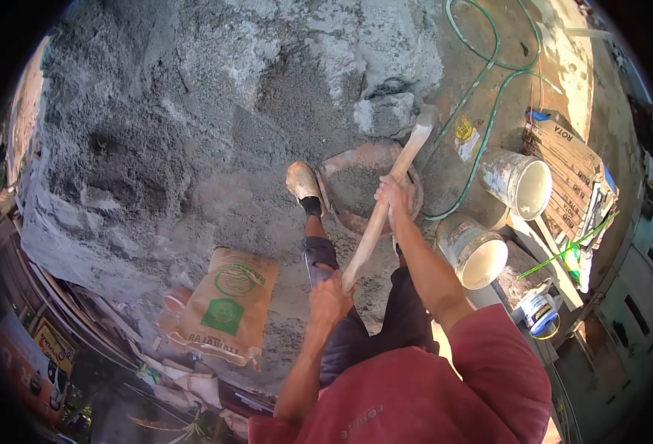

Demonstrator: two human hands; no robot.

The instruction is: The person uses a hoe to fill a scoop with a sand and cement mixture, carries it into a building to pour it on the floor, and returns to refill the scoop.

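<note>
Maroon T-shirt (415, 392) nearest. Left hand (331, 300) and right hand (393, 198): fingers wrapped tight round wooden tool handle (371, 234), slanting over round basin (371, 154). Wide grip should help leverage; mind shoe (303, 181).

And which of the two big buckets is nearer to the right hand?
The lower bucket in view; the other, by the printed stack, is farther from the right hand.

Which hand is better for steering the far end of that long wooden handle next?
Probably the right hand: it grips partway up the wooden handle, closer to the far end. The left hand holds the near end, so it seems better for steadying.
</note>
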